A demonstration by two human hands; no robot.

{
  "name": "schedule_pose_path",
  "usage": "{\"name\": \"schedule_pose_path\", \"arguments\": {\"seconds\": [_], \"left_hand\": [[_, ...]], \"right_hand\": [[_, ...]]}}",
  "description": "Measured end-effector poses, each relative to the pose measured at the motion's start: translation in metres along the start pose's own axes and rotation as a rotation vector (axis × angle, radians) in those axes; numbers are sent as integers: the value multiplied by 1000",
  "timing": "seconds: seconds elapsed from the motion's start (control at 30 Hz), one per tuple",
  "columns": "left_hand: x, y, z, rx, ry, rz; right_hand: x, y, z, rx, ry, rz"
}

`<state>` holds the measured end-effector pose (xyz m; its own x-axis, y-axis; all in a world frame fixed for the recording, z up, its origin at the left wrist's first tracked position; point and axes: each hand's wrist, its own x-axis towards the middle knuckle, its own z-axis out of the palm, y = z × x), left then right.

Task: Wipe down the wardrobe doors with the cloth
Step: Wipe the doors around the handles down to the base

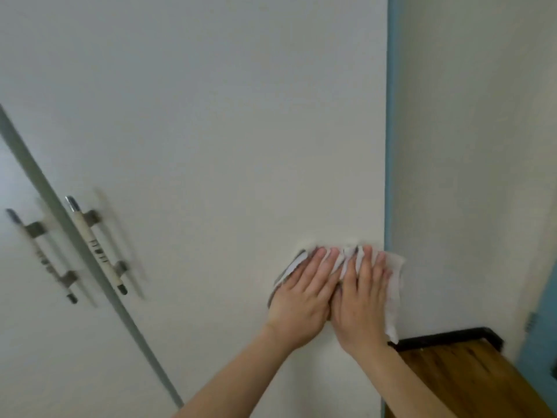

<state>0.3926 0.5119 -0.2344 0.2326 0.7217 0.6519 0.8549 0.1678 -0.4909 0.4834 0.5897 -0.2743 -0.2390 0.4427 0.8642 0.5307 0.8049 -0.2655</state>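
Observation:
A white cloth (393, 285) lies flat against the right wardrobe door (211, 131), near the door's right edge. My left hand (301, 300) and my right hand (361, 300) press on the cloth side by side, fingers straight and pointing up. The cloth sticks out past my right hand and hangs over the door's edge; most of it is hidden under my palms. The left wardrobe door (18, 342) fills the lower left.
Two bar handles (93, 242) (42, 256) flank the grey gap between the doors at the left. A pale wall (470, 146) stands to the right of the wardrobe. A wooden table with a black edge (470, 378) sits at the lower right.

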Motion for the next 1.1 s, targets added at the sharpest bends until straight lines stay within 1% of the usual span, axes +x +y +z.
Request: {"name": "schedule_pose_path", "arguments": {"seconds": [0.1, 0.2, 0.33, 0.53, 0.63, 0.73, 0.93, 1.1], "left_hand": [[-6, -38, -17, 39, 72, -95], [-23, -92, -44, 98, 131, -232], [-52, -149, -67, 122, 131, -369], [-99, -160, -58, 101, 112, -382], [-108, -158, -49, 77, 142, -397], [-110, -158, -40, 54, 196, -404], [-129, -157, -22, 71, 262, -309], [-146, -155, -5, 97, 332, -243]], "right_hand": [[34, -34, -6, -5, 14, -125], [64, -79, -12, -7, 16, -265], [83, -124, -8, 17, 38, -300], [66, -166, 10, -42, 26, -385], [60, -177, 20, -55, 13, -406], [56, -181, 31, -83, 49, -445], [31, -179, 53, -130, 158, -488], [6, -180, 74, -105, 208, -447]]}}
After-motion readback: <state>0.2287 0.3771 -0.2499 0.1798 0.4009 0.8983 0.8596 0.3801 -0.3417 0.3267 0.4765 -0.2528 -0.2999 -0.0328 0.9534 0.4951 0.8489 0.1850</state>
